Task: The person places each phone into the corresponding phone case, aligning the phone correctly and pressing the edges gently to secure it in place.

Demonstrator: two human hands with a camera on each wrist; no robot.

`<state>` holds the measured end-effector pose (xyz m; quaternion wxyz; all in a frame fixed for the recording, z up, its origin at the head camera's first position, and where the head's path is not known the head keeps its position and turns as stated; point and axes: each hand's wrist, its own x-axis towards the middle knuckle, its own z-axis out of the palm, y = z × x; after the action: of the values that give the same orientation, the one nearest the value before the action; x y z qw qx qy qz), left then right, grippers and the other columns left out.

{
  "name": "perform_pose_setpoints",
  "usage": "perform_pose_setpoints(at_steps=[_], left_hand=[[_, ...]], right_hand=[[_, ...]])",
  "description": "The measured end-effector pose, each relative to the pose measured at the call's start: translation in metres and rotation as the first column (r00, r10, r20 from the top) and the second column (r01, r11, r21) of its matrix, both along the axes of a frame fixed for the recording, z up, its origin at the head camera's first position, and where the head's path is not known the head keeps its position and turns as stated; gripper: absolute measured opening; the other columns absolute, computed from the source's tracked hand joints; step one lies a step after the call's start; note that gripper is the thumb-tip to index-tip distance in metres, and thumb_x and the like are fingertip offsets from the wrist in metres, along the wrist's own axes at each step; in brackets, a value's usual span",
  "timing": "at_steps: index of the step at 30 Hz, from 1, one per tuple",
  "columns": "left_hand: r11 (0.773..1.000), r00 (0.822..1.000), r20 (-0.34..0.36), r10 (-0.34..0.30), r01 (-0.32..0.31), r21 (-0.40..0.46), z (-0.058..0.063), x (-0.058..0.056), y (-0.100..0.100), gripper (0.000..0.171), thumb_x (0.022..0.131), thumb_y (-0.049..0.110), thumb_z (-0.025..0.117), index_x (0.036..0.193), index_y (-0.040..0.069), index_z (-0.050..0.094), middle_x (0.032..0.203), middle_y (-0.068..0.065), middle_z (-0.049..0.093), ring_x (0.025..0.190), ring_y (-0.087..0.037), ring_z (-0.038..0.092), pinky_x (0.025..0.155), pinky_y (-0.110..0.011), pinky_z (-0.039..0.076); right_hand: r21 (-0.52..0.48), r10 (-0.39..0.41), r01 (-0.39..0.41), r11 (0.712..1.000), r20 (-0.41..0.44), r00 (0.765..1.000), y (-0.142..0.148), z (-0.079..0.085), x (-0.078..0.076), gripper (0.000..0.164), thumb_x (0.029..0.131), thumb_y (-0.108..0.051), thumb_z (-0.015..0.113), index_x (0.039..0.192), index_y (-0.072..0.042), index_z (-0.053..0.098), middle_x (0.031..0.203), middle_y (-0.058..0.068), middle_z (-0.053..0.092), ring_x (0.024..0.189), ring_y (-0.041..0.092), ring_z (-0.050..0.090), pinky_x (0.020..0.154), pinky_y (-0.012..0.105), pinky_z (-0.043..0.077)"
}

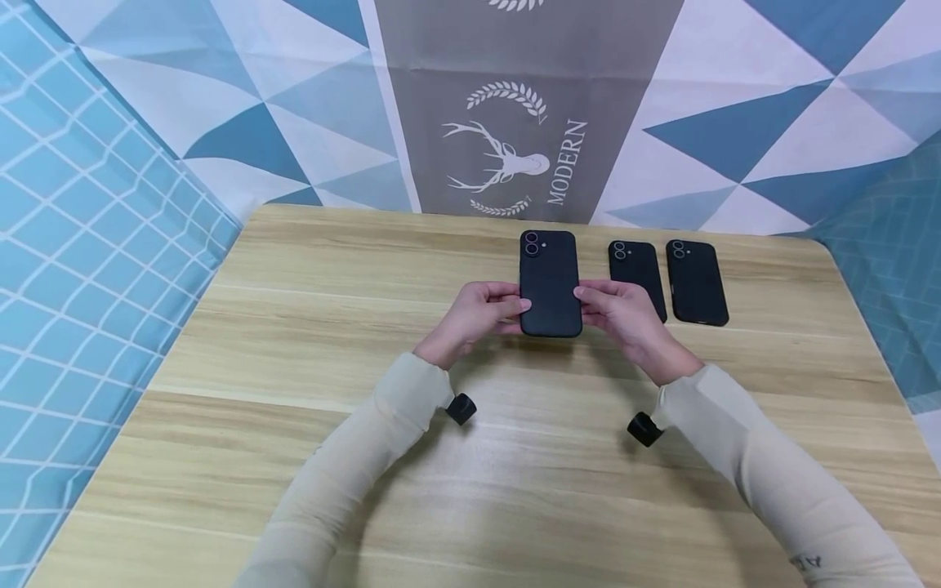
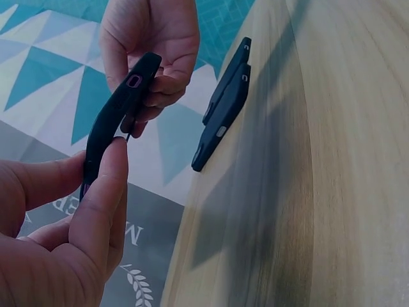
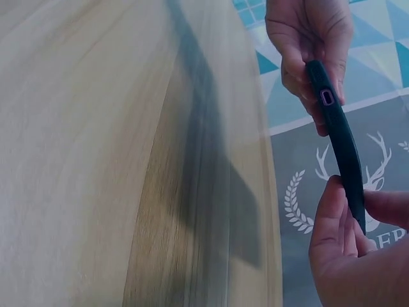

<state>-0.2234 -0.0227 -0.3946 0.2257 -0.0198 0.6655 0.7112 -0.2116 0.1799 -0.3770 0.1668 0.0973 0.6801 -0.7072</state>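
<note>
A black phone point(image 1: 550, 282), seemingly in a black case, is held up over the table, its back with two camera rings facing the head camera. My left hand point(image 1: 485, 314) pinches its left edge between thumb and fingers. On the opposite edge, my right hand point(image 1: 625, 314) grips it the same way. Both wrist views show the bottom end of the phone point(image 2: 115, 115), with a pink-rimmed port opening. Two more black phones, a nearer one point(image 1: 638, 278) partly hidden by my right hand and another point(image 1: 697, 282), lie camera side up to the right.
The wood-grain table point(image 1: 294, 392) ends at a back edge just beyond the phones. Behind it hangs a patterned cloth point(image 1: 309, 106) with a grey deer-print panel point(image 1: 515, 98). Blue grid-patterned cloth point(image 1: 73, 245) borders the left side. A small black device point(image 1: 461, 409) sits at my left cuff, another point(image 1: 644, 429) at my right.
</note>
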Motion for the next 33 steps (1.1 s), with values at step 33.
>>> perform_pose_setpoints(at_steps=[33], left_hand=[[0.998, 0.999, 0.047, 0.007, -0.004, -0.066, -0.010, -0.021, 0.005, 0.034, 0.081, 0.002, 0.060, 0.113, -0.007, 0.052, 0.104, -0.020, 0.059, 0.067, -0.015, 0.063, 0.068, -0.030, 0.056]], right_hand=[[0.068, -0.003, 0.002, 0.998, 0.012, 1.000, 0.000, -0.020, -0.022, 0.043, 0.086, -0.014, 0.056, 0.122, 0.005, 0.046, 0.076, -0.006, 0.059, 0.065, 0.006, 0.056, 0.066, 0.018, 0.053]])
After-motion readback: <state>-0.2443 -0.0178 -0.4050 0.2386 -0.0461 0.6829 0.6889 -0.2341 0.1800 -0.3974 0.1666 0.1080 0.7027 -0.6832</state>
